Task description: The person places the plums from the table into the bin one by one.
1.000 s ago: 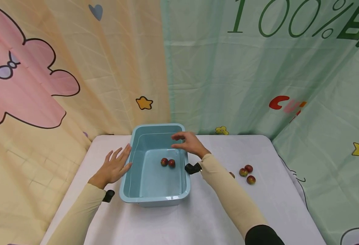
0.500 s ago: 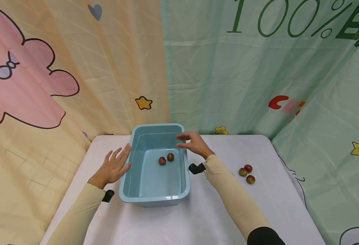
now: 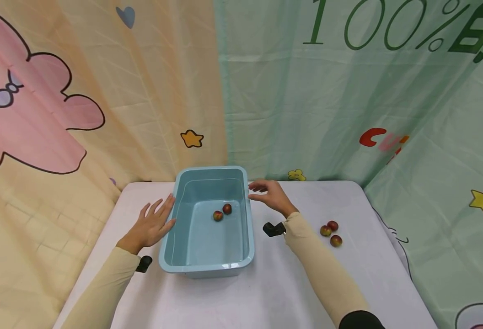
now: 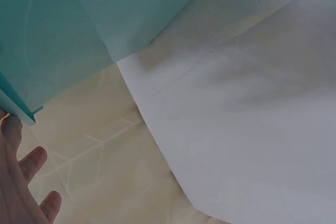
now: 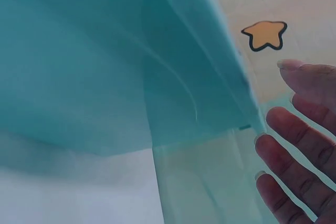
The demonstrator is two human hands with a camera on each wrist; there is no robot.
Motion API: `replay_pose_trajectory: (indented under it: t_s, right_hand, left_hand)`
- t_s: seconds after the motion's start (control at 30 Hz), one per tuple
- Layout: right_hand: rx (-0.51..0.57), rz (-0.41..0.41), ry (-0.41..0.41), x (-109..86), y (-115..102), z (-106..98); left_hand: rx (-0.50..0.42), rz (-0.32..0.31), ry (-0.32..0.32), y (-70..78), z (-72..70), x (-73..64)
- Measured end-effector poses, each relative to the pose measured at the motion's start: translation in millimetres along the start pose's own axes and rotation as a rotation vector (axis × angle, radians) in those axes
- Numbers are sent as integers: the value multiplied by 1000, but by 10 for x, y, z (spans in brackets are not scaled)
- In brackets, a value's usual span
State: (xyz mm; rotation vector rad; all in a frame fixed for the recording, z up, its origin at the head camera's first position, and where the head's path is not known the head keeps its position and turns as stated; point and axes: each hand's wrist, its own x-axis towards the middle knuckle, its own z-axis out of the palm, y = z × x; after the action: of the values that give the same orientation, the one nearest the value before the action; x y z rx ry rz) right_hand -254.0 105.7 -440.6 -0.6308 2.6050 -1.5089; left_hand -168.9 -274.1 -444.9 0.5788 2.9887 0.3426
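While resting a spread left hand [image 3: 147, 228] against the left rim of the tub [image 3: 206, 246], holding nothing in a loosely parted right hand [image 3: 273, 195] beside its right rim. Seemingly between placements: two fruits [image 3: 218, 215] inside; next, probably reach right of the tub and pinch one of three fruits [image 3: 336, 241].

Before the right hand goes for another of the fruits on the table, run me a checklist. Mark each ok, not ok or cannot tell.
1. Right hand free: ok, it holds nothing.
2. Tub upright on the table: ok.
3. Left hand steadying the tub: cannot tell how firmly; it lies at the tub's left side.
4. All fruit inside: not ok; two reddish fruits are in, three fruits lie outside to the right.
5. Nothing hidden behind the right sleeve: cannot tell.
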Motion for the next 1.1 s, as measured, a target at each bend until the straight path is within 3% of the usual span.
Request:
replay_pose_trajectory:
  t_s: [0.8,1.1]
  right_hand:
    - [-12,96,61,-280,337,-154]
    - [29,209,93,-424,496,-180]
  left_hand:
    - [17,4,-14,-14,-5,-5]
    - [4,2,-16,8,-11,5]
